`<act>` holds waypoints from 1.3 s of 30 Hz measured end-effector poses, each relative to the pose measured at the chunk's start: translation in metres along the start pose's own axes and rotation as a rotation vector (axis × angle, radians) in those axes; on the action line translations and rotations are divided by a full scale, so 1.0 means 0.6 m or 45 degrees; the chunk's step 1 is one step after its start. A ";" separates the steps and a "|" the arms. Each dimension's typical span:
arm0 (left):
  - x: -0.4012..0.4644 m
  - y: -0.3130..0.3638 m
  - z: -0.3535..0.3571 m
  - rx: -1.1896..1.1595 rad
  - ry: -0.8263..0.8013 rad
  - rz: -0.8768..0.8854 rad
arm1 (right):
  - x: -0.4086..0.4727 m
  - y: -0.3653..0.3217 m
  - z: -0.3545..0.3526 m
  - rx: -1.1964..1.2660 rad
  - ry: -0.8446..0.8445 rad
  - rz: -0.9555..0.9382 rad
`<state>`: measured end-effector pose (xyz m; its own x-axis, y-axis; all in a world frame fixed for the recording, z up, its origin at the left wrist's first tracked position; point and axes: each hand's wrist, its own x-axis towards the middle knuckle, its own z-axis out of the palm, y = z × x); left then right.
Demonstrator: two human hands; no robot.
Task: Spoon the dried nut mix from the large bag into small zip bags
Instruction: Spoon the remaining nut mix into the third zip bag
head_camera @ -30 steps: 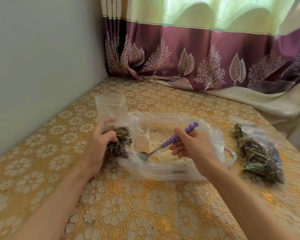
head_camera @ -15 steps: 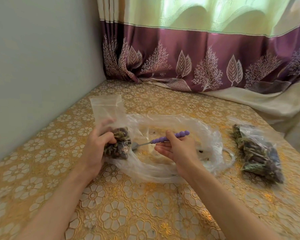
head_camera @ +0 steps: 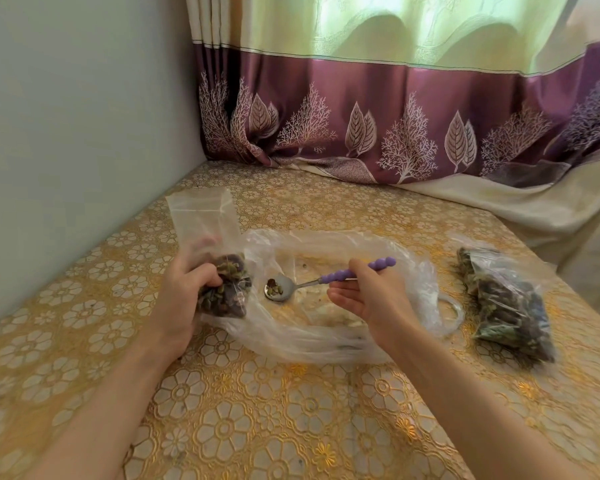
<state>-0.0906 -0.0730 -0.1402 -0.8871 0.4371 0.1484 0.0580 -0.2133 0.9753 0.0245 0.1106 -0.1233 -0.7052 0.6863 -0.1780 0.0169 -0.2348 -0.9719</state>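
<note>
left hand [head_camera: 184,299] grips small zip bag [head_camera: 222,285]; right hand [head_camera: 368,296] pinches spoon [head_camera: 291,287]. keep bowl level, tip into bag mouth near worktop's [head_camera: 291,427] left edge.

No text, label, brand, number or sign could be read anywhere in the view.
</note>
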 end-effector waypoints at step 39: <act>-0.004 -0.020 0.001 0.619 -0.236 0.025 | 0.007 -0.090 -0.088 -0.268 -0.040 -0.539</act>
<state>-0.0885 -0.0709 -0.1521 -0.7902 0.5939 0.1513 0.3192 0.1880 0.9289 0.0582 0.1624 -0.0795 -0.7022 0.6696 0.2420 -0.1355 0.2079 -0.9687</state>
